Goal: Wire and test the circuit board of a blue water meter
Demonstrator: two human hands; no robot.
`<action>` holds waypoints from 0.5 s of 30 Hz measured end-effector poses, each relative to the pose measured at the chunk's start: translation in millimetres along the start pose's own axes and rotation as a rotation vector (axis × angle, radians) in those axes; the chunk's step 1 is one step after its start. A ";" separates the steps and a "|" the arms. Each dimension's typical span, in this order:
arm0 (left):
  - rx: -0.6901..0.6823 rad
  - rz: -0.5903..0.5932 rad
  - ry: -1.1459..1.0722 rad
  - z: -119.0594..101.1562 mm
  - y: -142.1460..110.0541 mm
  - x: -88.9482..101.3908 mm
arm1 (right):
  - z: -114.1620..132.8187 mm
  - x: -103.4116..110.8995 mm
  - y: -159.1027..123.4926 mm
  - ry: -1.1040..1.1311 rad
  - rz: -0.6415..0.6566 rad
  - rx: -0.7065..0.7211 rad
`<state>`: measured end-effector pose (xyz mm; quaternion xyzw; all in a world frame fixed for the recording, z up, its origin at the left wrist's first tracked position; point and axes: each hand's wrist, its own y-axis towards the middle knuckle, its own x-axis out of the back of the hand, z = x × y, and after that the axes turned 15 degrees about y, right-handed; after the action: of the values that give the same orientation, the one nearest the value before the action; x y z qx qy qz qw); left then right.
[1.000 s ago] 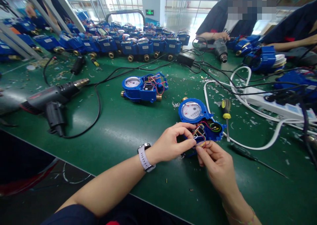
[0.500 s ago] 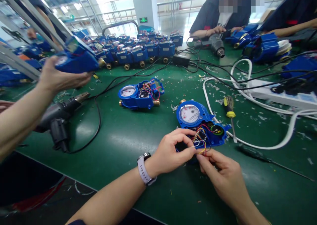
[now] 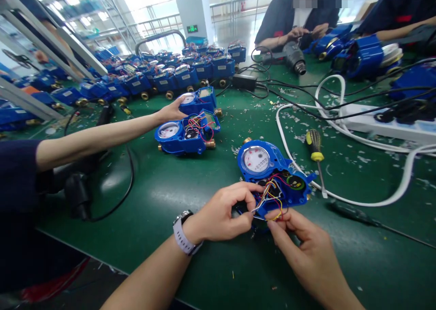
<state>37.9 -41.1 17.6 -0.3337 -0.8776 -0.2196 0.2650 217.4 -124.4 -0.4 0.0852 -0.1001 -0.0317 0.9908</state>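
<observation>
In front of me lies a blue water meter [image 3: 256, 159], its wiring compartment uncovered and coloured wires [image 3: 272, 189] spilling over the near edge. My left hand [image 3: 223, 210], with a watch [image 3: 184, 232] on the wrist, pinches pale wires between thumb and forefinger beside the housing. On the right side of the same compartment, my right hand [image 3: 303, 244] has thumb and forefinger closed on yellow and red wires. The exact wire ends are hidden by my fingertips. A second open water meter [image 3: 185, 135] sits further left, with its wires showing.
A co-worker's hand [image 3: 172, 110] holds another blue meter [image 3: 200, 102] behind the second one. Right of my meter lie a yellow-black screwdriver [image 3: 315, 146], a dark-handled screwdriver [image 3: 354, 213], a white cable [image 3: 284, 137] and a power strip [image 3: 408, 130]. Many meters [image 3: 185, 77] stand at the back.
My left hand has drawn slightly left, away from the right hand, with pale wires in its pinch. The co-worker's hand has brought a meter from the left to behind the second one.
</observation>
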 end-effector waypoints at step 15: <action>-0.042 -0.063 0.055 -1.3 -1.1 -3.2 | -5.8 -0.1 -2.0 0.083 -0.025 -0.054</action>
<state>39.5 -44.0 16.4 -0.3052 -0.8753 -0.2552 0.2749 218.4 -125.3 -6.4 0.0609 -0.0568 -0.0430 0.9956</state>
